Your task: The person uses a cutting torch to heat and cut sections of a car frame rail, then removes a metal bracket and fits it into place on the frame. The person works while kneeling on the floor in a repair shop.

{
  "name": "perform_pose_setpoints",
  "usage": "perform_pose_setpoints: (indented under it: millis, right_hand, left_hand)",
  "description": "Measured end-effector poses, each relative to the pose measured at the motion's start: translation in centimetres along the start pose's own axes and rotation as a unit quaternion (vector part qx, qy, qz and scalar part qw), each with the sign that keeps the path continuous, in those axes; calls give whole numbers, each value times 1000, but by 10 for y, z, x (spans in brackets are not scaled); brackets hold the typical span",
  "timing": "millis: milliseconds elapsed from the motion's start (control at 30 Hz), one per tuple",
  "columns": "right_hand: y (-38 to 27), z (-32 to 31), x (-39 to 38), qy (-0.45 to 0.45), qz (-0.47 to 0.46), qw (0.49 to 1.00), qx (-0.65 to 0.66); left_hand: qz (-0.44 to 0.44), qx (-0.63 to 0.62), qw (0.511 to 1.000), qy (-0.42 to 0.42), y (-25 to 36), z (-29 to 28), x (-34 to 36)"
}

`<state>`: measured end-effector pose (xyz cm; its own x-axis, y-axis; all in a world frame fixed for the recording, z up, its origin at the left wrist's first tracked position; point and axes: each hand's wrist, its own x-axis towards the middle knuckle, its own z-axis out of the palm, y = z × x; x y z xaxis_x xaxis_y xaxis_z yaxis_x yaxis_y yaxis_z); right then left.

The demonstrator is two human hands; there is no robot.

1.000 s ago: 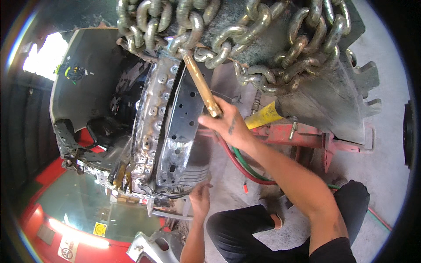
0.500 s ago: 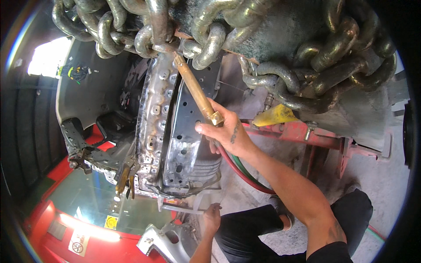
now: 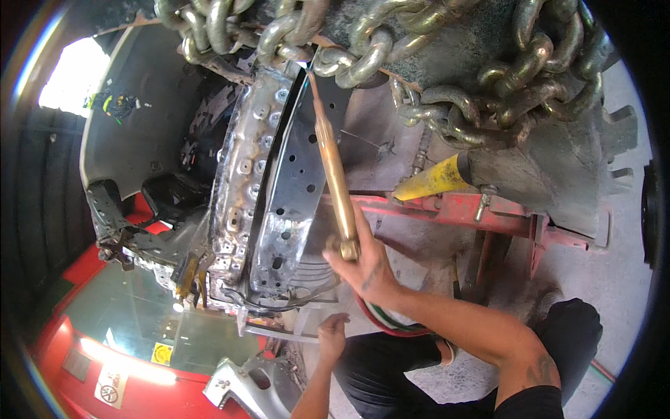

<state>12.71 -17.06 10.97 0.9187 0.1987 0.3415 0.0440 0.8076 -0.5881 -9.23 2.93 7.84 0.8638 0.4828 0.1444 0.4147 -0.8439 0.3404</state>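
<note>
My right hand point(image 3: 364, 271) is wrapped round the rear end of a brass gas torch point(image 3: 336, 183), near its valve knobs. The torch points up and away, and a small bright glow shows at its tip, close below the chain links. Red and green hoses point(image 3: 382, 321) run from its rear under my forearm. Alongside the tip stand a bare, spot-marked metal panel point(image 3: 246, 162) and a dark panel with round holes point(image 3: 296, 164). My left hand point(image 3: 333, 335) is low, by a grey metal rail point(image 3: 289, 334), with its fingers curled; what they hold, if anything, I cannot make out.
Heavy steel chains point(image 3: 534, 66) hang across the top, close above the torch. A red frame point(image 3: 412, 207) and a yellow piece point(image 3: 433, 178) stand to the right. Locking pliers point(image 3: 187, 276) grip the panel's lower left, near a red vehicle with glass point(image 3: 118, 307).
My right hand has drawn the torch down and nearer, and it now stands more upright. A glow appears at its tip. My left hand has shifted slightly left; the view has moved a little.
</note>
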Motion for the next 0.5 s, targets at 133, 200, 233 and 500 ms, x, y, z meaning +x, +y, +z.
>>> perform_pose_setpoints:
  millis: [133,200,233,500]
  right_hand:
    - [-1,-6,-66,-66,100,992,-37]
    - [-2,-12,-90,-119,150,980,-48]
    - [-1,-13,-103,-140,160,976,-54]
    - [15,-27,-208,-309,274,897,-157]
  left_hand:
    - [-11,-65,998,4,26,-7,20]
    - [-43,-157,987,3,56,-13,26]
    - [-64,-200,978,4,63,-17,28]
    - [-20,-343,929,-139,105,-22,-7]
